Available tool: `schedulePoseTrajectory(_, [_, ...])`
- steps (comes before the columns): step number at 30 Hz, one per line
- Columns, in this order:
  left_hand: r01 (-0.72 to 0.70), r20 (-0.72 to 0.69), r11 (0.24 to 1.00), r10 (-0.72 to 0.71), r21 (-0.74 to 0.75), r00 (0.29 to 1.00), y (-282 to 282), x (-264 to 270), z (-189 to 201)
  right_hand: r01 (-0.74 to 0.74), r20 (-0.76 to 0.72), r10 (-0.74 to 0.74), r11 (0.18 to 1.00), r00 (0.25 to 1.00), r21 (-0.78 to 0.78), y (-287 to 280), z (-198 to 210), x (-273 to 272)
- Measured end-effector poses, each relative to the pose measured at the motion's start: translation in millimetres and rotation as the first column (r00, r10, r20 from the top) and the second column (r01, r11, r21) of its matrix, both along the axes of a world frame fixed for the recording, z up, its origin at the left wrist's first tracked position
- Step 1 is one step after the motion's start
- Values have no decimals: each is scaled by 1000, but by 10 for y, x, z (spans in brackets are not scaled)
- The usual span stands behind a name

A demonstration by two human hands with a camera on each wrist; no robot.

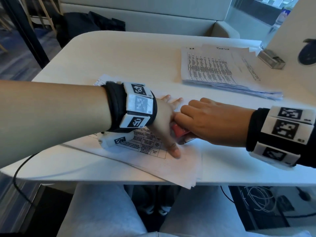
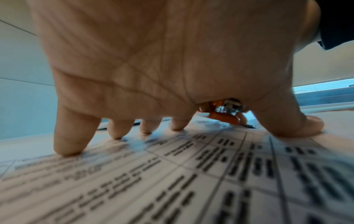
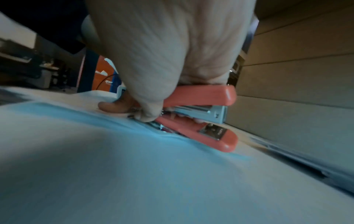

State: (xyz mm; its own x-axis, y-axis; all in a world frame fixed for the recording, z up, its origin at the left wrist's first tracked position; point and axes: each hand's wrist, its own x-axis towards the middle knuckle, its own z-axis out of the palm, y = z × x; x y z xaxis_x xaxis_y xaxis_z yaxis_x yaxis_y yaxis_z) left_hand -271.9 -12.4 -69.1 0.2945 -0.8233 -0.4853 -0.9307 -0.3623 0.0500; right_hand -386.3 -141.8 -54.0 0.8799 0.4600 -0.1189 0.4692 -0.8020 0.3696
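Hidden or unclear: the stapler (image 1: 178,132) is mostly covered in the head view, with only a red strip showing under the right grip (image 1: 210,120). The right wrist view shows more: red top arm, metal magazine, red base with a bare anvil plate, mouth parted. The sheet edge there is blurred, so I cannot tell whether any sheet sits in the mouth. Print on the sheets (image 1: 179,166) is a table, too soft to read. The left grip (image 1: 162,115) is half covered by its wristband.

Right grip: curled over the stapler's top arm and holding it low on the counter (image 1: 119,55). The stapler sits in the gap between the left thumb and forefinger.

Left grip: wide, fingers straight and spread. All five tips press the sheets flat, and it holds nothing.

Surface: white counter with rounded corners. One corner of the sheets overhangs the near edge. A thick paper stack (image 1: 213,69) lies well apart, far right, with a small box (image 1: 271,59) near it. A dark round thing (image 1: 307,52) is cut off at the right edge.

Room: a pale bench (image 1: 153,14) stands behind the counter, with dark cloth (image 1: 89,26) at far left. Cables (image 1: 256,199) lie under the counter.
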Motion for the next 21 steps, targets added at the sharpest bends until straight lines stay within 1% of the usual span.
schedulePoseTrajectory(1, [16,-17,999,-16,-31,1000,-10,33,-15,-39,26,39,999,999,5,-13,-8,8])
schedulePoseTrajectory(3, [51,1,999,-51,3,999,-19,72,-55,-106,56,107,994,993,-11,-29,-16,13])
schedulePoseTrajectory(5, [101,16,994,-101,45,995,-17,20,-12,-165,72,166,986,984,-9,-38,12,17])
schedulePoseTrajectory(7, [99,-7,993,-99,61,995,-33,36,-5,-222,85,223,975,971,-21,-18,52,20])
schedulePoseTrajectory(8, [101,-17,992,-100,82,995,-35,31,2,-237,68,239,971,969,-30,-1,77,14])
schedulePoseTrajectory(9, [95,7,991,-96,97,995,-27,27,-4,-278,64,279,960,958,-21,-4,73,19])
schedulePoseTrajectory(11, [91,6,993,-92,81,996,-26,-2,1,-330,39,330,944,943,22,27,82,-1])
schedulePoseTrajectory(12, [82,18,994,-83,66,996,-37,-1,-2,-326,5,327,945,945,33,43,92,-11])
schedulePoseTrajectory(13, [78,40,994,-81,74,996,-30,-25,21,-301,-32,303,952,952,45,51,100,-12])
schedulePoseTrajectory(14, [77,46,994,-80,75,996,-22,-41,42,-236,-80,241,969,967,67,75,121,-19])
schedulePoseTrajectory(16, [43,15,997,-44,65,999,-3,-41,67,-49,-180,83,981,980,187,111,128,-22])
schedulePoseTrajectory(18, [-24,-64,999,26,39,998,33,-32,75,167,-290,-79,942,954,293,110,107,-17])
schedulePoseTrajectory(20, [-77,-116,997,77,8,990,38,9,41,285,-358,-164,904,919,319,132,102,-7])
schedulePoseTrajectory(21, [-87,-100,996,87,6,991,35,14,30,318,-371,-186,887,910,336,141,101,0])
